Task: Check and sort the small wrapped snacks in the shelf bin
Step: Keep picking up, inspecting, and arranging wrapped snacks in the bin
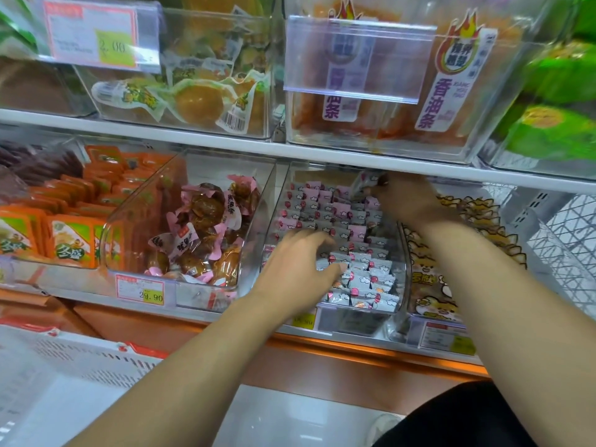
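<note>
From the head camera, the clear shelf bin (274, 201) runs lengthwise away from the person, its small wrapped snacks (364, 285) packed in rows across it. The left hand (300, 266) rests relaxed on the near rows. The right hand (406, 198), at the far end under the upper shelf edge (322, 154), seems to pinch one blurred packet (364, 185).

Bright, even store light falls from above; I see almost no hard shadows. Glare streaks the clear label holder (358, 59) at upper centre. The frame's edges bow from the wide lens. My right hand (403, 198) is smeared with motion blur, and the upper-left price tag (92, 35) is soft.
</note>
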Available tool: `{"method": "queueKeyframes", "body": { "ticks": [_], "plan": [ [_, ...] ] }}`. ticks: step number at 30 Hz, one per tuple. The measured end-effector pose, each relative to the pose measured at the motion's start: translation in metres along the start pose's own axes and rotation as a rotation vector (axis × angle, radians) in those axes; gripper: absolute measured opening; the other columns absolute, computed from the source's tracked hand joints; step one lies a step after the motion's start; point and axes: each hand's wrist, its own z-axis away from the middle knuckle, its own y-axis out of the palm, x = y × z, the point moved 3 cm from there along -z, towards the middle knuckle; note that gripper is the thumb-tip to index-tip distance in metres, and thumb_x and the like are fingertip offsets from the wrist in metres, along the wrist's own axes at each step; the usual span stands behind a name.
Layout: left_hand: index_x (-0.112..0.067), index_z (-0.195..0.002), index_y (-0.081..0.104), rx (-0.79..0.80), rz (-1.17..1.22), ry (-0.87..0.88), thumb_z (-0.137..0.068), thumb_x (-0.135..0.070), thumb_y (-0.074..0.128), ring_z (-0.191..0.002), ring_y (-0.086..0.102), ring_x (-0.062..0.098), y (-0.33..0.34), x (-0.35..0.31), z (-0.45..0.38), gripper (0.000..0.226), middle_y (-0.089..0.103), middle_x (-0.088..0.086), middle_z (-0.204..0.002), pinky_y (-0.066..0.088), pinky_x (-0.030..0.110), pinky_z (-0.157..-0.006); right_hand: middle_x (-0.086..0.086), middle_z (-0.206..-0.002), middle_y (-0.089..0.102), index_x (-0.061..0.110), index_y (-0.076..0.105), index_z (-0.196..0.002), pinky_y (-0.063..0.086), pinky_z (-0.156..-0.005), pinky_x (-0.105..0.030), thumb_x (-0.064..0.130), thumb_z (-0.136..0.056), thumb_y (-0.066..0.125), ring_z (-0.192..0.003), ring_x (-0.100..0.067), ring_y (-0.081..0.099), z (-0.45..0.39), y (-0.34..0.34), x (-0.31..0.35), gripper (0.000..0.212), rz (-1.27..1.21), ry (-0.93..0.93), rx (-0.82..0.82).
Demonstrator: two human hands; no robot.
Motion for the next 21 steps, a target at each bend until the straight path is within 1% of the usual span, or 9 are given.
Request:
{"method": "queueKeyframes", "body": {
  "ticks": [2, 3, 6, 9, 11, 13, 15, 18, 21],
  "plan": [
    [-0.025, -0.129, 0.063, -0.005, 0.007, -0.008, -0.089, -0.047, 0.069, -0.121, 0.048, 0.014, 0.0, -0.002, -0.002, 0.046, 0.064, -0.005, -0.127, 0.036, 0.025, -0.093, -0.015, -0.12, 0.066, 0.009, 0.064, -0.122, 0.049, -0.095, -0.037, 0.034, -0.1, 0.06, -0.111, -0.033, 0.06, 0.002, -0.001, 0.0, 0.035, -0.012, -0.009, 0.029],
    [-0.025, -0.128, 0.063, -0.005, 0.006, -0.009, -0.089, -0.047, 0.069, -0.121, 0.048, 0.015, 0.001, -0.003, -0.004, 0.046, 0.063, -0.004, -0.127, 0.038, 0.027, -0.094, -0.015, -0.122, 0.065, 0.01, 0.062, -0.126, 0.049, -0.097, -0.038, 0.034, -0.099, 0.06, -0.113, -0.033, 0.06, 0.003, -0.002, 0.0, 0.036, -0.017, -0.009, 0.039],
    [-0.024, -0.128, 0.062, 0.012, -0.012, -0.011, -0.089, -0.047, 0.069, -0.124, 0.047, 0.018, 0.005, -0.006, -0.007, 0.046, 0.061, -0.001, -0.129, 0.042, 0.034, -0.102, -0.014, -0.123, 0.065, 0.01, 0.06, -0.127, 0.048, -0.096, -0.037, 0.034, -0.099, 0.06, -0.113, -0.032, 0.06, 0.001, -0.003, -0.005, 0.036, -0.014, -0.005, 0.043],
    [-0.024, -0.13, 0.061, 0.028, -0.035, -0.009, -0.09, -0.048, 0.068, -0.125, 0.046, 0.02, 0.007, -0.006, -0.008, 0.047, 0.061, 0.0, -0.13, 0.042, 0.038, -0.105, -0.013, -0.126, 0.062, 0.013, 0.056, -0.132, 0.048, -0.101, -0.043, 0.028, -0.097, 0.063, -0.115, -0.032, 0.059, 0.002, 0.0, -0.005, 0.039, 0.003, -0.048, 0.021],
    [-0.024, -0.13, 0.061, 0.026, -0.033, -0.014, -0.09, -0.048, 0.068, -0.126, 0.046, 0.02, 0.008, -0.005, -0.008, 0.048, 0.06, -0.001, -0.131, 0.042, 0.039, -0.106, -0.012, -0.128, 0.063, 0.016, 0.06, -0.128, 0.049, -0.1, -0.043, 0.019, -0.096, 0.063, -0.115, -0.032, 0.06, 0.002, 0.003, 0.0, 0.033, 0.095, -0.14, -0.006],
    [-0.024, -0.13, 0.061, 0.015, -0.038, -0.014, -0.09, -0.049, 0.068, -0.126, 0.046, 0.02, 0.009, -0.006, -0.009, 0.048, 0.06, -0.001, -0.131, 0.042, 0.039, -0.107, -0.01, -0.124, 0.066, 0.019, 0.067, -0.12, 0.049, -0.1, -0.045, 0.011, -0.096, 0.059, -0.112, -0.031, 0.062, 0.001, 0.008, 0.004, 0.026, 0.223, -0.213, -0.008],
    [-0.024, -0.13, 0.061, 0.012, -0.056, -0.009, -0.09, -0.05, 0.067, -0.127, 0.045, 0.021, 0.011, -0.007, -0.009, 0.048, 0.06, -0.001, -0.132, 0.04, 0.039, -0.108, -0.01, -0.121, 0.067, 0.02, 0.068, -0.119, 0.049, -0.099, -0.047, 0.005, -0.094, 0.057, -0.111, -0.031, 0.062, 0.001, 0.01, 0.005, 0.031, 0.322, -0.231, -0.015],
    [-0.023, -0.131, 0.061, 0.015, -0.086, 0.009, -0.09, -0.051, 0.066, -0.127, 0.045, 0.021, 0.012, -0.007, -0.008, 0.05, 0.06, 0.0, -0.132, 0.04, 0.039, -0.108, -0.014, -0.116, 0.065, 0.015, 0.065, -0.121, 0.052, -0.09, -0.046, 0.002, -0.093, 0.056, -0.106, -0.035, 0.062, 0.0, 0.011, 0.006, 0.032, 0.352, -0.238, -0.084],
    [-0.023, -0.129, 0.062, 0.004, -0.083, 0.02, -0.09, -0.052, 0.066, -0.125, 0.046, 0.021, 0.011, -0.006, -0.008, 0.049, 0.062, 0.0, -0.13, 0.041, 0.038, -0.106, -0.017, -0.105, 0.065, 0.007, 0.065, -0.113, 0.051, -0.085, -0.047, 0.001, -0.093, 0.055, -0.102, -0.038, 0.063, -0.001, 0.014, 0.014, 0.024, 0.425, -0.283, -0.156]
  ]
}}
